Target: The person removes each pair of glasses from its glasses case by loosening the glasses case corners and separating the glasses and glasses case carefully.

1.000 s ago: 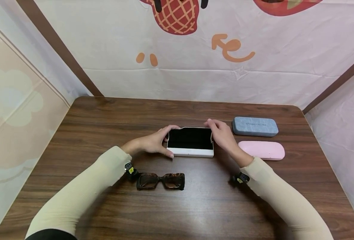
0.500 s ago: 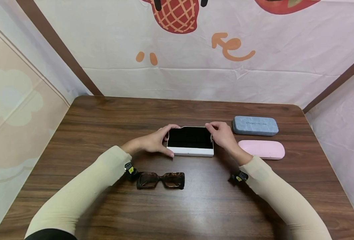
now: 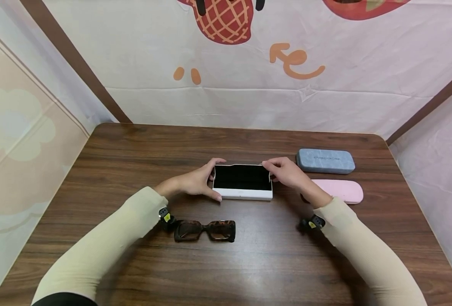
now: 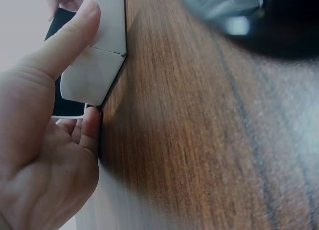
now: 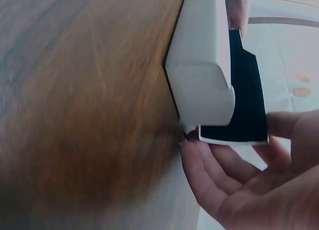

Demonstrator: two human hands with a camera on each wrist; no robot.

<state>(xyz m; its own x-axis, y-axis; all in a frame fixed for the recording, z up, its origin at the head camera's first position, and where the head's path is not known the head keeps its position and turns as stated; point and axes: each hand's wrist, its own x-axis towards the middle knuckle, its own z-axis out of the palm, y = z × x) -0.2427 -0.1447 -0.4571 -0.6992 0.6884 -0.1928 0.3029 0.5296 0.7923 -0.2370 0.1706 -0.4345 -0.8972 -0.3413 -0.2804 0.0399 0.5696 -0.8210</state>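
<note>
**Two hands on an open white glasses case at mid-tabletop**

A printed cloth backdrop (image 3: 248, 63) with a red waffle-pattern fruit and orange marks fills the top of the head view. Below it, the dark wood-grain tabletop (image 3: 134, 157) spans the rest of the frame.

At the centre of the head view lies the white glasses case (image 3: 243, 187), its lid raised and its black lining facing the camera. The left hand (image 3: 195, 182) grips the case's left end: the thumb lies along the near white edge, as the left wrist view also shows, and the fingers curl over the lid's upper left corner. The right hand (image 3: 288, 175) holds the upper right corner of the lid, fingers curled round its edge; the right wrist view shows the fingers behind the black lining and the thumb in front.

To the right of centre, a blue-grey glasses case (image 3: 325, 161) lies closed, farther back on the tabletop. Just in front of it lies a closed pink glasses case (image 3: 342, 191), its left end hidden behind the right wrist.

In the lower middle of the frame, near the left wrist, a pair of tortoiseshell sunglasses (image 3: 205, 230) rests on the tabletop, well apart from the white case.
</note>
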